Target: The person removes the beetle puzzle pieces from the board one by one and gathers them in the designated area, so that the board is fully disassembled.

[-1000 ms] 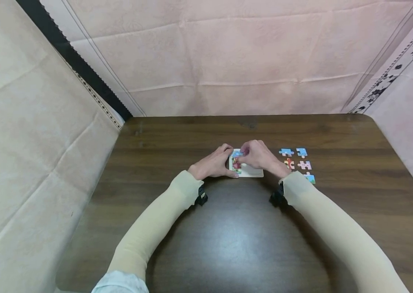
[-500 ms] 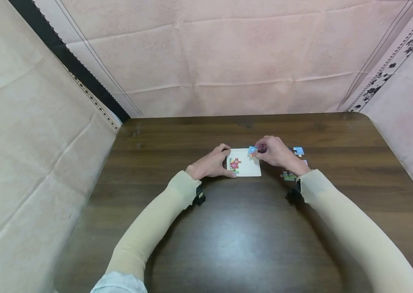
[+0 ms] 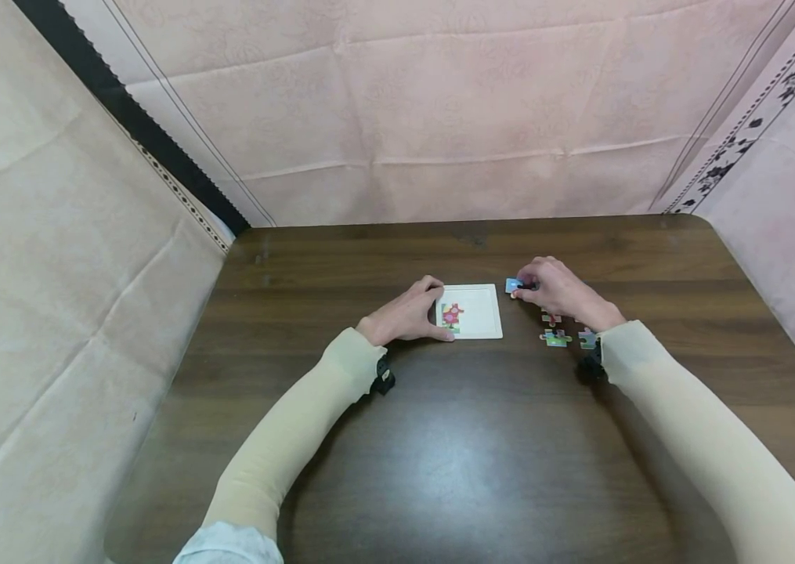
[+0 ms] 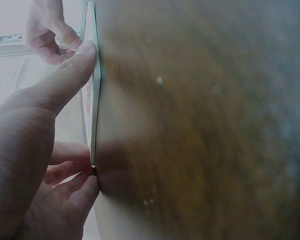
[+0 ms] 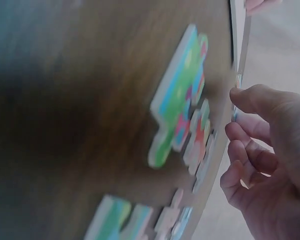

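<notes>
A white puzzle board [image 3: 478,313] lies flat on the table, with a red-and-green puzzle piece [image 3: 452,315] in its near left corner. My left hand [image 3: 406,315] holds the board's left side, thumb at the near edge and fingers at the far edge. In the left wrist view the board [image 4: 93,100] appears edge-on between thumb and fingers. Just right of the board, my right hand [image 3: 561,290] pinches a blue puzzle piece [image 3: 513,285] between thumb and fingers. The right wrist view shows this piece only as a thin edge.
Loose pieces lie right of the board: a green one [image 3: 555,338], a partly covered red one [image 3: 551,319], and a blue-green one [image 3: 587,338] near the right wrist. Others are hidden under the right hand; the right wrist view shows several. Fabric [image 3: 453,117] hangs behind the table.
My right hand has lifted the blue piece from the board's far left part and carried it right, past the board's right edge. The left hand has stayed on the board.
</notes>
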Motion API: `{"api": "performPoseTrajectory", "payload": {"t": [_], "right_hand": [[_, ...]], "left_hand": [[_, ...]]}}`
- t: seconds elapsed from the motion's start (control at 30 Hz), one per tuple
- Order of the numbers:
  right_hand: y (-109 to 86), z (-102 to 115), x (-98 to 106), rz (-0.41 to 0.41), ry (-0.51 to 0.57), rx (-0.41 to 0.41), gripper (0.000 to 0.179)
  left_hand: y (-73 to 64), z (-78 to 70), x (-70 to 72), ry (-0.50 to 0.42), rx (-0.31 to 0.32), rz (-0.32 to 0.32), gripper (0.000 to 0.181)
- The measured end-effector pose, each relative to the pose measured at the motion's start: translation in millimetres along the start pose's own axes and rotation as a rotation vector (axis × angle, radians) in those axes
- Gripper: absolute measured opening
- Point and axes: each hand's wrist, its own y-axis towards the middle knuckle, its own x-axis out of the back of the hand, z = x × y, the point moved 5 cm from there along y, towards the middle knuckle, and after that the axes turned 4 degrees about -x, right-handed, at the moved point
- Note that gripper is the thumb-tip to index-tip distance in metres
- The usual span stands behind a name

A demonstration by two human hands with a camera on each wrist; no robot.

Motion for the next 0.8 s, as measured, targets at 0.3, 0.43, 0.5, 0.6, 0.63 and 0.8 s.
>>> {"api": "performPoseTrajectory", "payload": {"t": [0.3,0.43,0.5,0.6,0.63,0.8], "right_hand": [[2.2,-6.8,0.1,0.043,-0.029,-0.012,0.032],[2.9,-6.9,0.3,0.053,-0.024,0.003,0.031],[2.6,-7.0,0.6,0.062,-0.021,0.008,0.031],[1.5,-6.7,1.6,0.076,-0.016,0.013,0.032],[1.3,-6.4,1.8,0.079,-0.013,0.014,0.032],[1.3,-5.9,2.1,0.083,-0.009,0.001,0.032]], "left_hand": [[0.1,1.3,-1.1,-0.008,0.006,0.003,0.098],[-0.2,0.9,-0.5,-0.010,0.002,0.001,0.097],[-0.4,0.5,-0.1,-0.012,-0.001,0.000,0.096],[-0.7,0.4,0.2,-0.019,-0.002,-0.001,0.096],[-0.8,0.4,0.2,-0.021,-0.002,-0.001,0.095],[-0.7,0.8,-0.2,-0.026,0.004,0.000,0.096]]}}
